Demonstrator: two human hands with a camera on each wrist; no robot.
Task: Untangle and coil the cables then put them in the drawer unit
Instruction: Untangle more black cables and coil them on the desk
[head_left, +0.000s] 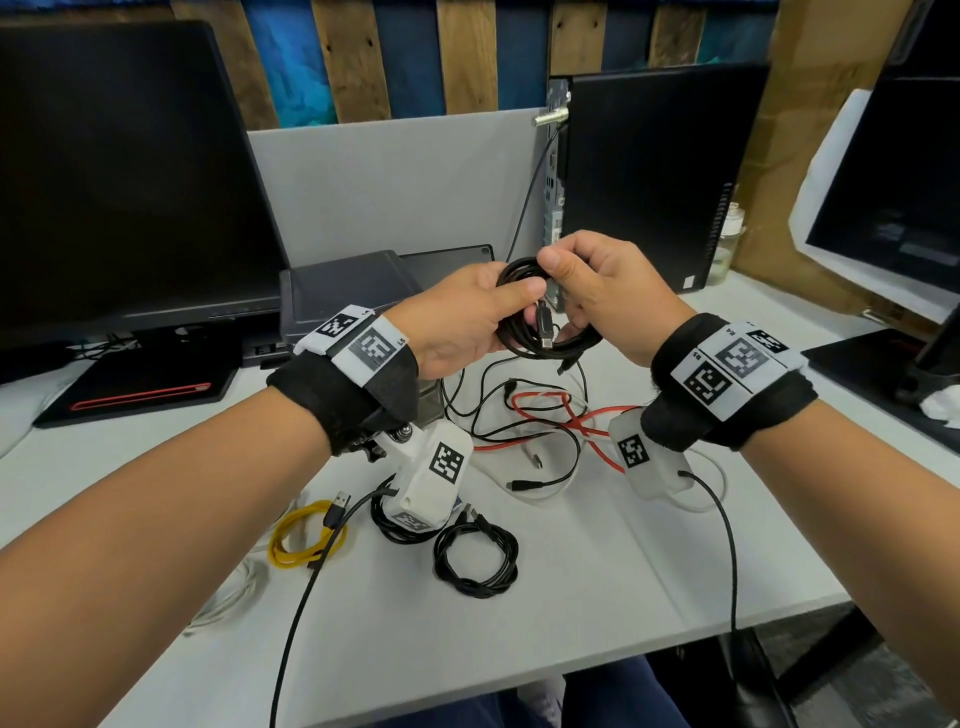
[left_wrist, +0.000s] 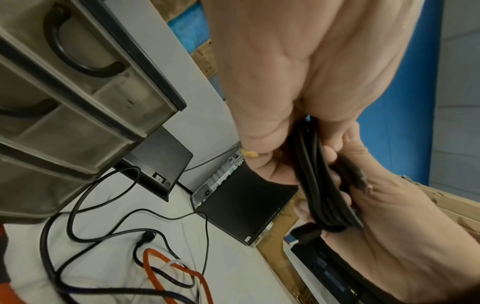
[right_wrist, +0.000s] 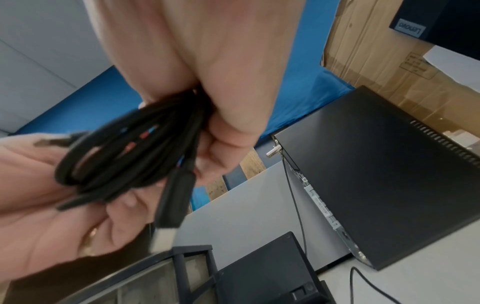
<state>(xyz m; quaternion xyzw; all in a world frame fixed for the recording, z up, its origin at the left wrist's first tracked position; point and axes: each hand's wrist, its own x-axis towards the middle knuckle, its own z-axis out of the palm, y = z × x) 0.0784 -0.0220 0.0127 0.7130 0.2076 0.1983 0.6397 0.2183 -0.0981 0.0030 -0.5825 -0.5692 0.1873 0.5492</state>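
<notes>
Above the desk, both hands hold one coiled black cable (head_left: 524, 332). My left hand (head_left: 514, 312) grips the coil's left side, thumb on top. My right hand (head_left: 566, 296) pinches its top right strands. A USB plug (head_left: 544, 328) hangs from the coil's middle. In the right wrist view the coil (right_wrist: 124, 154) and its plug (right_wrist: 168, 216) show blurred between both hands. A loose tangle of red, white and black cables (head_left: 545, 431) lies on the desk below. The drawer unit (head_left: 348, 291) stands behind my left hand; its translucent drawers (left_wrist: 78, 107) look closed.
Near the front of the white desk (head_left: 597, 582) lie a yellow coil (head_left: 304, 535), a black coil (head_left: 475, 564) and another black coil (head_left: 389, 525) under the wrist camera. A monitor (head_left: 119, 182) stands at left, a black PC case (head_left: 649, 176) behind the hands.
</notes>
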